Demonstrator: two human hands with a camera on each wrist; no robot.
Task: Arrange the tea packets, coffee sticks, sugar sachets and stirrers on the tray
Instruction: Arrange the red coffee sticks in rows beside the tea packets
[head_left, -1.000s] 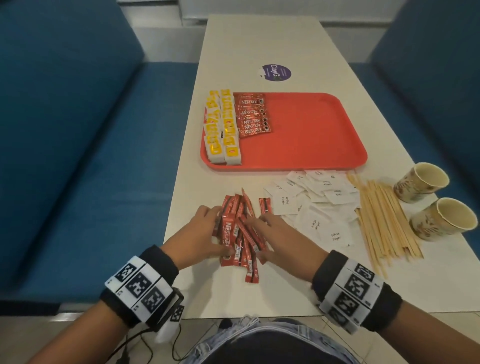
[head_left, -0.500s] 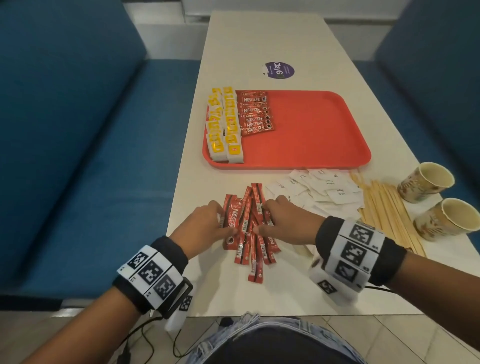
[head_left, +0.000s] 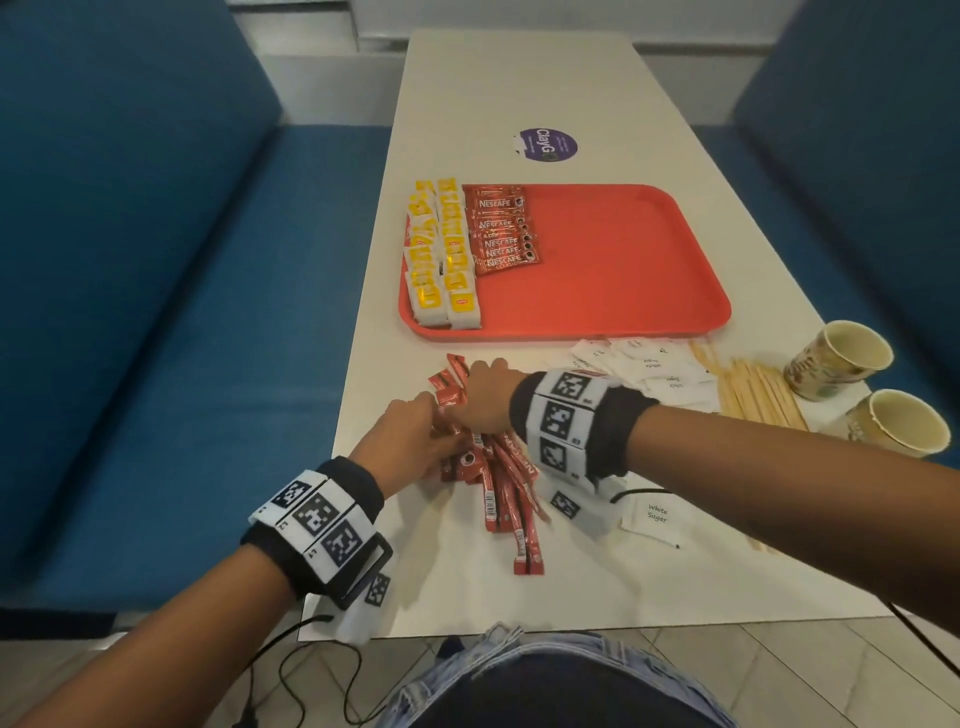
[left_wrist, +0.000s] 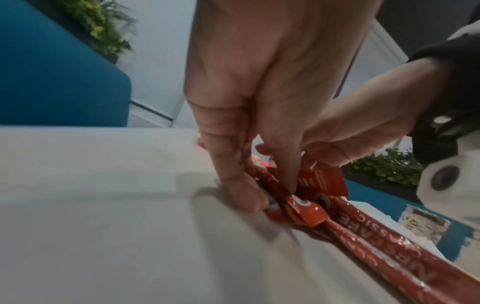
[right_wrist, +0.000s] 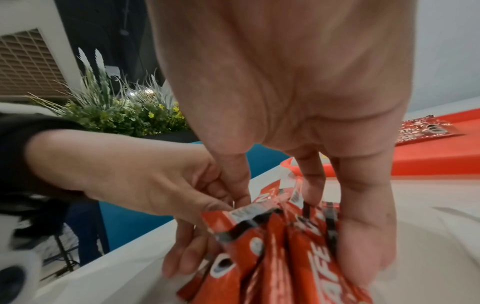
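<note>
Head view: both hands work the loose coffee sticks (head_left: 498, 483) near the surface's near-left edge. Left hand (head_left: 410, 441) and right hand (head_left: 480, 397) close in from either side, likely squaring the sticks into one bundle for carrying. Red tray (head_left: 649, 312) sits mid-surface; tea packets (head_left: 441, 254) are lined along its left edge and placed coffee sticks (head_left: 501, 234) sit just beside them, so the rest is free for what remains. Sugar sachets (head_left: 644, 364) and stirrers (head_left: 753, 395) lie off the tray toward the surface's right edge, next to two paper cups (head_left: 841, 358), not yet moved.

Left wrist view: left hand (left_wrist: 254, 115) has fingers curled down, pinching stick ends against the surface; right hand (left_wrist: 345, 142) meets it from the other side.

Right wrist view: right hand (right_wrist: 298, 123) has fingers curled round the bundle top, thumb one side, fingers the other; left hand (right_wrist: 145, 181) pinches the same ends. Tray corner shows behind.
</note>
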